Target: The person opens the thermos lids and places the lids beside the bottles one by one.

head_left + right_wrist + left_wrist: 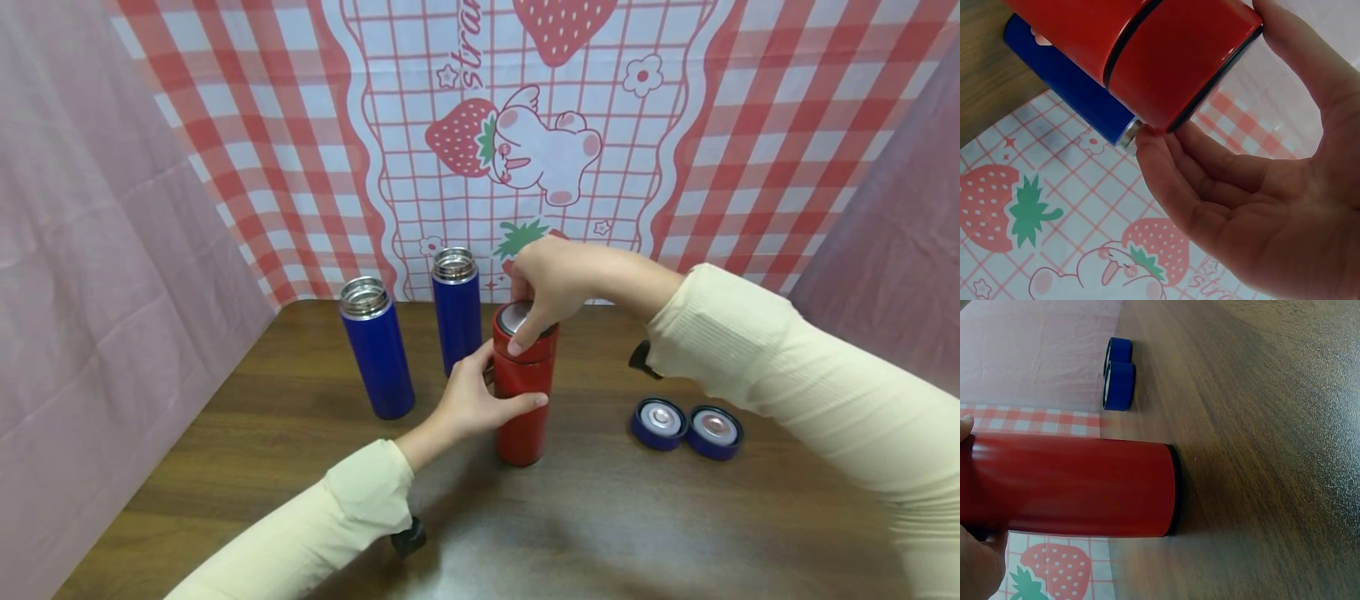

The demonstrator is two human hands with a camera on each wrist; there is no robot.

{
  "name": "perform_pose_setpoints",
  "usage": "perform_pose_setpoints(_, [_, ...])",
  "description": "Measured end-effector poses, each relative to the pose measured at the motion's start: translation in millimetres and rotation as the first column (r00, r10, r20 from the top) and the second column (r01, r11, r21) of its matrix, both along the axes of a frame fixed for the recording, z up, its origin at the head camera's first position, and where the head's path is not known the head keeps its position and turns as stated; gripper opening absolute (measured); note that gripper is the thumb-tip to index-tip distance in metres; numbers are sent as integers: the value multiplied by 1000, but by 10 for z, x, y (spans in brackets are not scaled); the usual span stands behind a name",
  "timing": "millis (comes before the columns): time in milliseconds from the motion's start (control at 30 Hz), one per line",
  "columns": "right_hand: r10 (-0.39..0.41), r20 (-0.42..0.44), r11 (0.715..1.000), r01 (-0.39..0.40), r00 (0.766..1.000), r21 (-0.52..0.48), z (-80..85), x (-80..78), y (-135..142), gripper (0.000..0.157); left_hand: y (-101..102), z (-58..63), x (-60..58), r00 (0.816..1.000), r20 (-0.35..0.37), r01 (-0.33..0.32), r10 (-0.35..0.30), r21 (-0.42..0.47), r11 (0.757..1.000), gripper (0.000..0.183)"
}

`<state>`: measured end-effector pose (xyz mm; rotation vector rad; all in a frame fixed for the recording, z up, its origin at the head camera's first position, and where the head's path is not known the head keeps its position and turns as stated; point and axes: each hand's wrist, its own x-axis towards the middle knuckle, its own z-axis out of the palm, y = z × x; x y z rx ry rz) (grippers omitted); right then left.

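A red thermos bottle [520, 433] stands upright on the wooden table, its black base rim showing in the left wrist view. My left hand [474, 397] grips its body around the middle, thumb across the front. At the top, my right hand [557, 273] holds the red lid [1179, 62] from above, with the thumb on the near side and fingers on the far side. The lid sits on the bottle, and a dark seam runs beneath it. Two blue thermos bottles [378, 362] stand uncapped to the left, their steel necks showing.
Two blue lids [658, 423] lie side by side with their insides up, on the table [600, 517] to the right. A checked strawberry-print cloth [300, 167] hangs behind the table, and pink cloth [112, 208] hangs at the sides.
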<state>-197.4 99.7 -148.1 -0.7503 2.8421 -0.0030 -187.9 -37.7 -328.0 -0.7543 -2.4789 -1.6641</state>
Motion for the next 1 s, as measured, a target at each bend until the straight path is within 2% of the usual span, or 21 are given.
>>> perform_pose_setpoints(133, [2, -3, 1000, -2, 1000, 0, 10, -4, -5, 45, -4, 2, -9, 1000, 9, 2, -2, 1, 1000, 59])
perform_pose_setpoints(367, [49, -1, 999, -49, 999, 12, 23, -27, -18, 44, -7, -9, -13, 1000, 21, 0, 0, -4, 1000, 59])
perform_pose_setpoints(767, [179, 29, 983, -178, 983, -31, 19, -96, 52, 44, -6, -11, -5, 1000, 1, -11, 11, 1, 1000, 58])
perform_pose_setpoints(1000, [215, 36, 977, -214, 976, -21, 33, -94, 55, 45, -6, -10, -1, 1000, 2, -2, 2, 20, 1000, 59])
